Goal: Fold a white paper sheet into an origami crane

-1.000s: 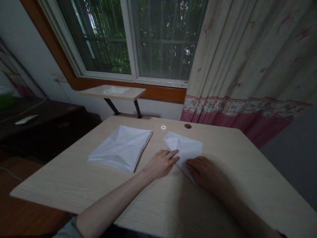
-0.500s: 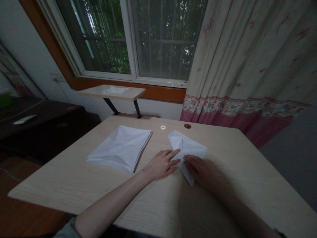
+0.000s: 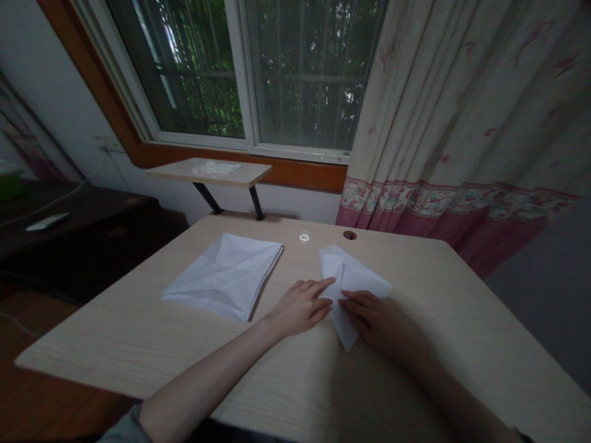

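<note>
A sheet of white paper point(image 3: 362, 275), folded into a kite-like shape, lies on the wooden desk with one corner pointing toward me. My left hand point(image 3: 302, 306) rests on its left edge, index finger stretched out along a crease and the other fingers apart. From the right, my right hand point(image 3: 376, 320) lies over the lower part of the paper, fingertips touching near the centre fold. Its fingers are extended, and part of the paper is hidden beneath it. Left of my hands sits a stack of creased white paper point(image 3: 226, 274).
The light wooden desk point(image 3: 184, 357) carries a small raised shelf point(image 3: 244, 178) at its back left, with white paper point(image 3: 217, 167) on it. A round hole cover point(image 3: 349, 235) is near the back edge. A curtain point(image 3: 452, 160) hangs behind at right, beside a window.
The folded paper has turned slightly, its near corner shifting left and its far corners shifting right. My right fingertips have moved a little to the left; my left hand is nearly still.
</note>
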{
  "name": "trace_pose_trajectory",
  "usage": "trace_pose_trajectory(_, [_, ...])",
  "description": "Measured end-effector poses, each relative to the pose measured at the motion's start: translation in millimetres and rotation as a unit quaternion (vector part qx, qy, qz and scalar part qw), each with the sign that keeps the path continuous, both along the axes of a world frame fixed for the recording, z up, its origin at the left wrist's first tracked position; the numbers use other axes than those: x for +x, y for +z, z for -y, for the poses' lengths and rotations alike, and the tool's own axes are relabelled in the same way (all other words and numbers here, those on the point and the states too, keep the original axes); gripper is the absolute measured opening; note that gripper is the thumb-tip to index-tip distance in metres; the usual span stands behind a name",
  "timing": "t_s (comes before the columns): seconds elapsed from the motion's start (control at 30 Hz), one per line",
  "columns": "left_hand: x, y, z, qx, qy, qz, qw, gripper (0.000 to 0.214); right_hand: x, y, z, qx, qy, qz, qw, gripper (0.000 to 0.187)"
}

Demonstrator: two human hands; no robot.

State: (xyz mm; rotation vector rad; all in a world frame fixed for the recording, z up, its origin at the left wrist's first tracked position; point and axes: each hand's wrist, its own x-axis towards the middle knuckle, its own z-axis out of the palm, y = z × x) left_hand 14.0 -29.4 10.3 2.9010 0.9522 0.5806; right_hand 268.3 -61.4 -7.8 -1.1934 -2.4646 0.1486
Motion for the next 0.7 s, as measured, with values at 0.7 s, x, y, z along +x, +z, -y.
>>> trace_pose_trajectory(0.7, [-1, -1.9, -8, -0.005, 0.114, 0.029, 0.993, 0.010, 1, -15.1, 1, -0.004, -0.063, 0.054, 0.997, 0.034])
